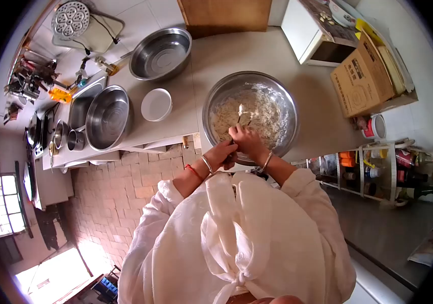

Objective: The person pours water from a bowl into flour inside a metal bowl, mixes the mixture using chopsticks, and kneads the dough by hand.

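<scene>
Because the forearms come in from either side, the two hands meet at the near rim of a metal bowl [292,119]. The left hand [221,153] is curled, fingers partly hidden, so I cannot tell whether it grips anything. Just beside it, the right hand [247,140] is closed around what look like thin sticks [239,120], which point into the floury mixture [272,116] inside the bowl. Working this close together probably gives steadier control, and the bowl seems set near the edge of the counter [323,124] for easy reach.

Around them, from the left, a small pot [76,141] stands near the sink [79,112], then a metal basin [107,118], a white bowl [156,105] and a second basin [161,54] behind it; these would crowd any shift of the metal bowl leftward. Right of it, a white appliance [302,30] and a cardboard box [361,78] limit the far corner, while a rack [362,171] of bottles stands nearer the body. The hands themselves hide part of the near rim.
</scene>
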`<state>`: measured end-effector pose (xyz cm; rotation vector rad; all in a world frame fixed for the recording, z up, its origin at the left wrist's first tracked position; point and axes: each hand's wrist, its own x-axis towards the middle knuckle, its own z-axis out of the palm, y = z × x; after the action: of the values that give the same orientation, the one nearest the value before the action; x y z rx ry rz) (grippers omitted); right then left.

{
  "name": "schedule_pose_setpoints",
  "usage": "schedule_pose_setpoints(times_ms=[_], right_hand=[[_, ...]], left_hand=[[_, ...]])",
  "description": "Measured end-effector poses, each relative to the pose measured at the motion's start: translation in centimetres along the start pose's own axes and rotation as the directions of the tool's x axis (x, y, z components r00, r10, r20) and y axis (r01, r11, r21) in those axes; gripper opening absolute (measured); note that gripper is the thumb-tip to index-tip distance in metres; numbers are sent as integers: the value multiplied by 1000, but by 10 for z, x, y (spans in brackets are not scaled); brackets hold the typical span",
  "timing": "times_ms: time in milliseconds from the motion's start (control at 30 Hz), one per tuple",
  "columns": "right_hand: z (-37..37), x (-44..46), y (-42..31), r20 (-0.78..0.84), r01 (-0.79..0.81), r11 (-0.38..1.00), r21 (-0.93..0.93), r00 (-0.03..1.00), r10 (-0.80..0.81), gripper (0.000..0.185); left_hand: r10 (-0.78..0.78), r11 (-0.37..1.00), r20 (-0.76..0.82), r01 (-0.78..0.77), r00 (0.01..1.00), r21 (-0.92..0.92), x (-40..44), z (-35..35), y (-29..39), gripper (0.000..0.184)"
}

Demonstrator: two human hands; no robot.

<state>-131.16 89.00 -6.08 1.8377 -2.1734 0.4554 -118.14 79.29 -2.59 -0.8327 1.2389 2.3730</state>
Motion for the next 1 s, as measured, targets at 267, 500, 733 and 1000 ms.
schedule_pose_setpoints(times_ms=[267, 500, 733, 1000], right_hand=[[22, 13, 60, -152, 8, 993, -120, 988, -26, 18], [46, 32, 73, -16, -116, 993, -10, 993, 115, 9], [75, 19, 135, 62, -277, 936, 220, 961, 270, 9], [34, 16, 112, 587, -646, 167, 745, 753, 295, 32]], left_hand=[[230, 832, -211, -80, 950, 549, 24, 14, 4, 19], [414, 419, -49, -143, 909, 896, 11, 8, 18, 17], [857, -121, 314, -432, 409, 894, -8, -13, -22, 25], [191, 976, -294, -212, 937, -42, -56, 7, 15, 33]])
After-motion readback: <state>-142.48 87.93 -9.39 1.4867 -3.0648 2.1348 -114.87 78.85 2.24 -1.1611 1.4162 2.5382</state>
